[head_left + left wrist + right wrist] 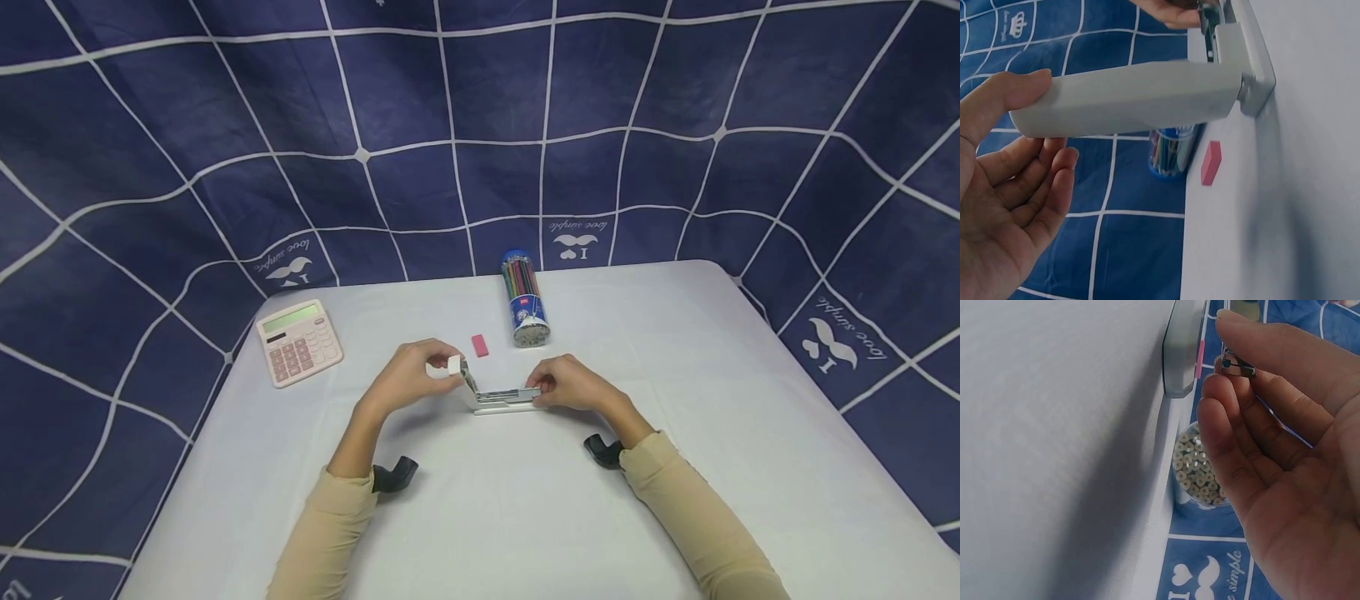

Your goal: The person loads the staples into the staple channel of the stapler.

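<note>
Pinching the raised cover (1135, 99) of the stapler (501, 409), the left hand (407, 377) apparently exposes the metal magazine (504, 396); the right hand (576, 384) pinches its right end, probably for steadiness.

From head, farther off, we look forward and down over table (525, 517) to curtain (498, 96). From left wrist, we look close past left hand (1010, 212), table sideways at right. From right wrist, likewise close past right hand (1297, 469), table at left. Both wrist views share pencil tub (1172, 156) and eraser (1211, 164).
</note>
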`<state>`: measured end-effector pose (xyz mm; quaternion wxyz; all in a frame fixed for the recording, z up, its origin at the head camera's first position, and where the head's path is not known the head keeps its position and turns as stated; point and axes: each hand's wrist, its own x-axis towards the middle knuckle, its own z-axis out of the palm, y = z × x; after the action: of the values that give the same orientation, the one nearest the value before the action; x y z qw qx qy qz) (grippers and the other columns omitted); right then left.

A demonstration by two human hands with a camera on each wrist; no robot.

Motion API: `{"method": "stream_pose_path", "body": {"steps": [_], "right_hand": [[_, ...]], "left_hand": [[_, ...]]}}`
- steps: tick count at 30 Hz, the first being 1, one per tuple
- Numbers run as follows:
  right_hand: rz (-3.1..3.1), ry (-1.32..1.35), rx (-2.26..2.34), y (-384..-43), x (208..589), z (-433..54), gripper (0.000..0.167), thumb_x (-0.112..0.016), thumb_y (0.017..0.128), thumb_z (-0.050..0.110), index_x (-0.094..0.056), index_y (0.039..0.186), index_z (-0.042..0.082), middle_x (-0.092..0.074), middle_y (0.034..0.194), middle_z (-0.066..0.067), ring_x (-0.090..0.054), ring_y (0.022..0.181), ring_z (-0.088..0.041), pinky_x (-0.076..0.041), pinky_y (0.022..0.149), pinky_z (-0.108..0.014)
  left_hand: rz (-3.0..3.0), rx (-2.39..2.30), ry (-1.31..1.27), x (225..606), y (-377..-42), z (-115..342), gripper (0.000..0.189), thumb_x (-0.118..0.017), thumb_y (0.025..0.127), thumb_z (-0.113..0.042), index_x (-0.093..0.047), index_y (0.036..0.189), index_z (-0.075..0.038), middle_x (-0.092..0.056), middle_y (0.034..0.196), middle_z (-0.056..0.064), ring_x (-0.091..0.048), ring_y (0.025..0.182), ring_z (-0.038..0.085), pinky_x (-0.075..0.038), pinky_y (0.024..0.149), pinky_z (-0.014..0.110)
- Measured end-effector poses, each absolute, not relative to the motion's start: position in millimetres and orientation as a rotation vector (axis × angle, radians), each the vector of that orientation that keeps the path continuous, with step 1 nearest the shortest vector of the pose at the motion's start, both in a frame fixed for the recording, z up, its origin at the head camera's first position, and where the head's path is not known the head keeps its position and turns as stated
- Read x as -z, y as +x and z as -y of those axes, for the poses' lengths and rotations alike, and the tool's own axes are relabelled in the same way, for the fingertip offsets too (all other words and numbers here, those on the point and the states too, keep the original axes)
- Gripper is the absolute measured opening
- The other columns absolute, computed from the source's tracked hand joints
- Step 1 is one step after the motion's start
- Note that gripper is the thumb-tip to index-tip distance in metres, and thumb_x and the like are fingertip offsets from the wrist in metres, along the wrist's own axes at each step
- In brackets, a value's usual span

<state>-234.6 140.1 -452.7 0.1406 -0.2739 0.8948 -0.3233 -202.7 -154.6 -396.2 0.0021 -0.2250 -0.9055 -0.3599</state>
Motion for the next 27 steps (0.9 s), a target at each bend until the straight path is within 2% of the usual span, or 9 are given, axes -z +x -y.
{"method": "stream_pose_path", "body": {"steps": [9, 19, 27], "right_hand": [[-2.578, -0.781, 0.934, -234.8, 452.2, -139.2, 0.02, -0.08, 0.076, 0.009, -0.072, 0.094, 0.008, -0.063, 0.075, 0.003, -0.054, 0.068, -0.008, -0.047, 0.062, -0.021], [-2.567, -0.778, 0.941, -235.5, 451.3, -139.4, 0.02, -0.08, 0.076, 0.009, -0.072, 0.095, 0.008, -0.063, 0.075, 0.003, -0.054, 0.068, -0.008, -0.047, 0.061, -0.022], [-2.569, -0.79, 0.941, -235.8, 452.9, -140.9, 0.02, -0.079, 0.077, 0.009, -0.072, 0.095, 0.007, -0.064, 0.075, 0.003, -0.054, 0.067, -0.008, -0.047, 0.061, -0.022]], "left_hand": [[2.786, 1.154, -0.754, 399.5, -207.0, 138.2, 0.034, -0.079, 0.078, -0.027, -0.072, 0.107, -0.009, -0.071, 0.098, 0.004, -0.063, 0.09, 0.017, -0.054, 0.086, 0.042], [2.744, 1.267, -0.781, 406.2, -211.8, 120.5, 0.034, -0.078, 0.078, -0.024, -0.071, 0.106, -0.005, -0.07, 0.093, 0.007, -0.066, 0.09, 0.028, -0.054, 0.086, 0.045], [2.758, 1.328, -0.755, 410.8, -214.2, 110.2, 0.036, -0.079, 0.079, -0.023, -0.071, 0.109, -0.005, -0.07, 0.099, 0.009, -0.066, 0.093, 0.024, -0.053, 0.088, 0.042]]}}
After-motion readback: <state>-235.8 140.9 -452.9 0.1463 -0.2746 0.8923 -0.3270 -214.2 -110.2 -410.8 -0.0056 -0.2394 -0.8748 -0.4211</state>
